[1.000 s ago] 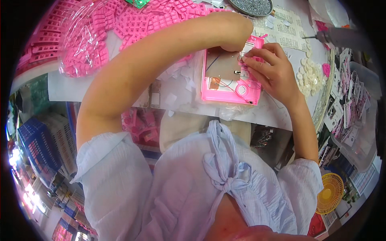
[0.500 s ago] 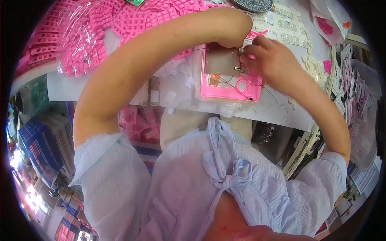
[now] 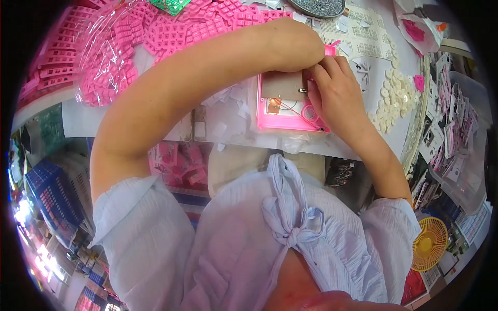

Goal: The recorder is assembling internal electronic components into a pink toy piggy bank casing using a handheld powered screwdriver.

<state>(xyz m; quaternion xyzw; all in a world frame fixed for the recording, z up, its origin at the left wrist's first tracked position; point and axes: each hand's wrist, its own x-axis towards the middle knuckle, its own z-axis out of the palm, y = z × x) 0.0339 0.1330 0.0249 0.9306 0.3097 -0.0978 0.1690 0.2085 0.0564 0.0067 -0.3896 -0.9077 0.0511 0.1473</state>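
pink rectangular plastic casing [image 3: 282,122] lies near front edge of white bench [image 3: 83,119]. steady it; keep flat brown panel [image 3: 282,88] level. right hand [image 3: 338,92]: narrow, at casing's right side. left hand [image 3: 305,47]: fingers hidden. either grip: cannot tell.

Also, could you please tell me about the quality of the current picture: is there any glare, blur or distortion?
Head view: glare streaks on the clear plastic bag, and burnt-out bright patches at the lower left; head view: the fisheye lens curves the right edge of the white worktable, and the corners are black; head view: the right hand shows no strong motion blur.
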